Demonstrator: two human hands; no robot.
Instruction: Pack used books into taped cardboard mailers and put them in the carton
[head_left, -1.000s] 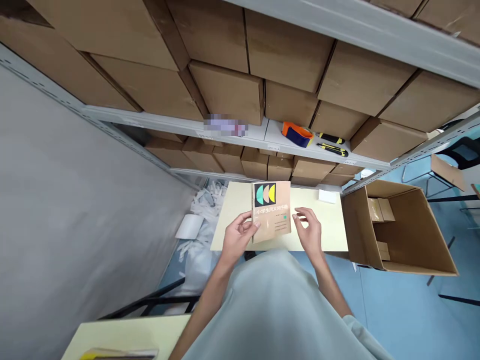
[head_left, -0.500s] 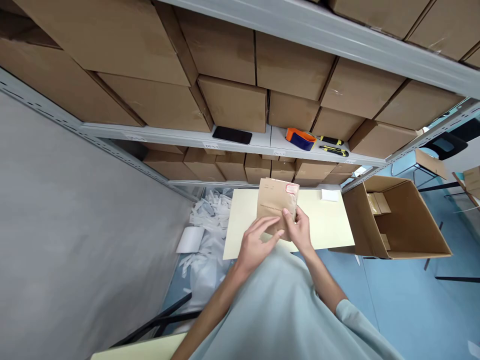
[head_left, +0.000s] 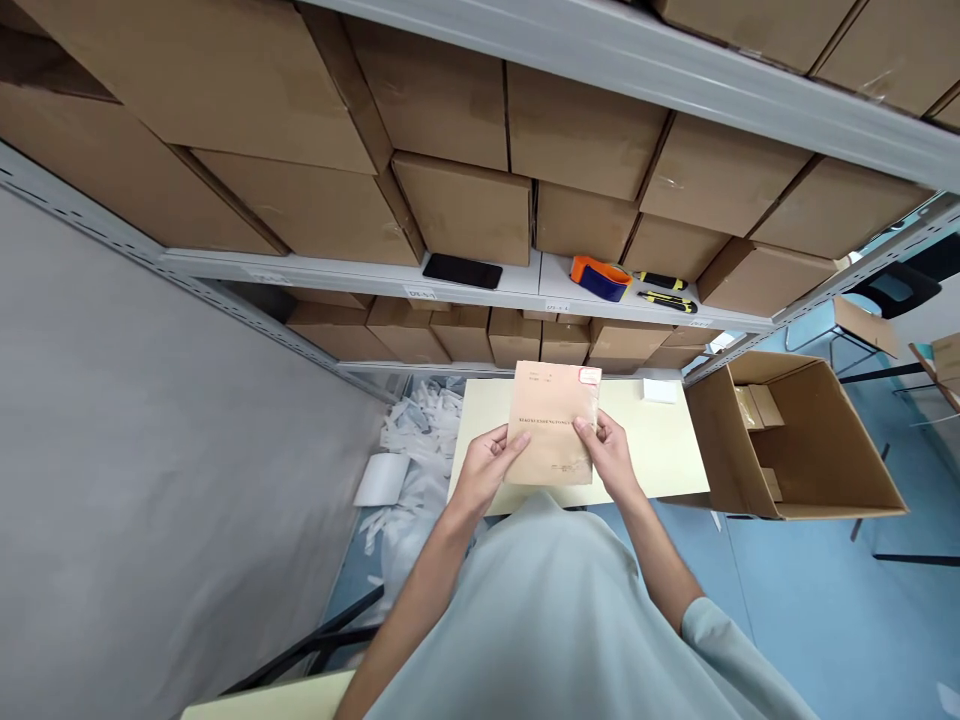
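Note:
Between my two hands is a tan paper booklet (head_left: 553, 400), with printed lines on its cover and a red-edged stamp or label in its upper right corner. My left hand (head_left: 489, 462) pinches its left edge, thumb on the front. On the opposite edge, my right hand (head_left: 606, 452) grips it the same way. The booklet is held above a pale yellow tabletop (head_left: 652, 450); its back and the fingers behind it are hidden. A small white stack of paper or card (head_left: 659, 391) lies at the table's back right.
Shelves of cardboard boxes (head_left: 461, 210) rise ahead. On the shelf edge lie a black phone (head_left: 463, 271), an orange and blue tape roll or dispenser (head_left: 600, 278) and a yellow-black utility knife (head_left: 667, 301). An open carton (head_left: 832, 440) stands right; white scraps (head_left: 420, 430) lie left.
My left hand has moved from the booklet's front to its left edge and now grips it. The booklet has turned squarer to me, its whole cover showing.

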